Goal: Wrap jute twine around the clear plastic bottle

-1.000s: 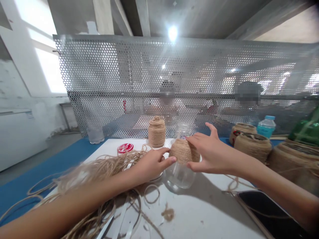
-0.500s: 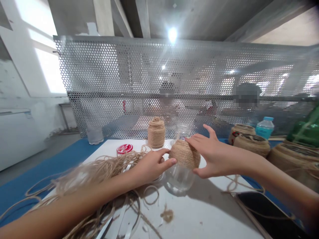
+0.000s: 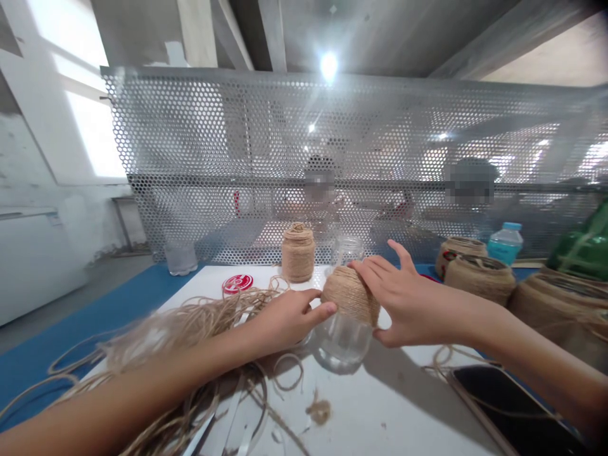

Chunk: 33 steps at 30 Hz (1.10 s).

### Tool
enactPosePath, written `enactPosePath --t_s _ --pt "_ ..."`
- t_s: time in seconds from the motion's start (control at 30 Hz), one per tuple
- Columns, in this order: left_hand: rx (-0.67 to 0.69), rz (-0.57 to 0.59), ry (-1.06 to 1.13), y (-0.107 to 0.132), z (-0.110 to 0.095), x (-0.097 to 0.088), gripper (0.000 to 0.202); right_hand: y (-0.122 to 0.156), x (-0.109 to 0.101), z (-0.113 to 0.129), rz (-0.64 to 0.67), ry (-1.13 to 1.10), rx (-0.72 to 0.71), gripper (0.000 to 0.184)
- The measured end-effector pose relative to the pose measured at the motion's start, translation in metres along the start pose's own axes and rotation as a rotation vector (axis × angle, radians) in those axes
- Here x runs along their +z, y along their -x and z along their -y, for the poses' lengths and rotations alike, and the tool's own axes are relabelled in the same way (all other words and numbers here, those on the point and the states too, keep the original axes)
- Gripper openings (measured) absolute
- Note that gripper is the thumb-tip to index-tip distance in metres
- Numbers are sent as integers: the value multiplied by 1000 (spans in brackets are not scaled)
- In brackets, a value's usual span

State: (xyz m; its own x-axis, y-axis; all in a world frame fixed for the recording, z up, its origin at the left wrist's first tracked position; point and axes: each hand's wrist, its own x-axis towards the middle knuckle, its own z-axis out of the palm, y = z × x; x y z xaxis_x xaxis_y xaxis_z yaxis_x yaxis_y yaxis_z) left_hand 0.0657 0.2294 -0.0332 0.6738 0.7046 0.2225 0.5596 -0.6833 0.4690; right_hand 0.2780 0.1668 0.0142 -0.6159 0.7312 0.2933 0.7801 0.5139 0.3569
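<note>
A glass jar [image 3: 342, 351] stands on the white board in front of me, its upper part wound with tan twine [image 3: 350, 294] and its lower part bare. At its left side is my left hand [image 3: 289, 316], with thumb and forefinger drawn together against the edge of the winding; the other fingers are partly hidden. My right hand [image 3: 403, 297] curves round the jar's right side. Its fingers lie on the top of the twine, the thumb is low at the right edge, and one finger sticks up.
Loose twine [image 3: 204, 323] lies heaped at left, with a red lid [image 3: 237, 283] behind. A twine-wrapped jar [image 3: 298, 253] and a clear jar [image 3: 346, 247] stand beyond. At right are a phone [image 3: 508, 405], wrapped jars [image 3: 479, 278] and a blue bottle [image 3: 505, 244]. A perforated screen [image 3: 266, 152] closes the back.
My right hand has shifted slightly, its fingers sliding a little left over the twine and its thumb moving a little right and down. My left hand and the jar have barely moved.
</note>
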Motion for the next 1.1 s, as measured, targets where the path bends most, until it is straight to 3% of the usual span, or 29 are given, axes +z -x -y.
enactPosePath --t_s 0.23,0.57,0.77,0.87,0.93,1.0,1.1 --pt "-11 48 -7 -2 0 -4 50 0 11 1 -46 111 -11 70" --pt "-28 83 274 -3 4 -2 45 -3 7 4 -24 108 -5 66" --pt "-24 134 211 -2 -2 -11 42 3 5 6 -13 112 4 70" --pt "-33 141 161 0 -6 -15 44 8 -9 5 14 -3 -11 72" --pt "-40 121 129 1 -8 -14 44 6 -20 2 61 -161 6 63" --pt "-47 96 103 2 -10 -13 44 0 -28 -2 117 -324 67 40" --pt "-64 58 79 5 -13 -11 46 -12 -27 -5 116 -535 208 43"
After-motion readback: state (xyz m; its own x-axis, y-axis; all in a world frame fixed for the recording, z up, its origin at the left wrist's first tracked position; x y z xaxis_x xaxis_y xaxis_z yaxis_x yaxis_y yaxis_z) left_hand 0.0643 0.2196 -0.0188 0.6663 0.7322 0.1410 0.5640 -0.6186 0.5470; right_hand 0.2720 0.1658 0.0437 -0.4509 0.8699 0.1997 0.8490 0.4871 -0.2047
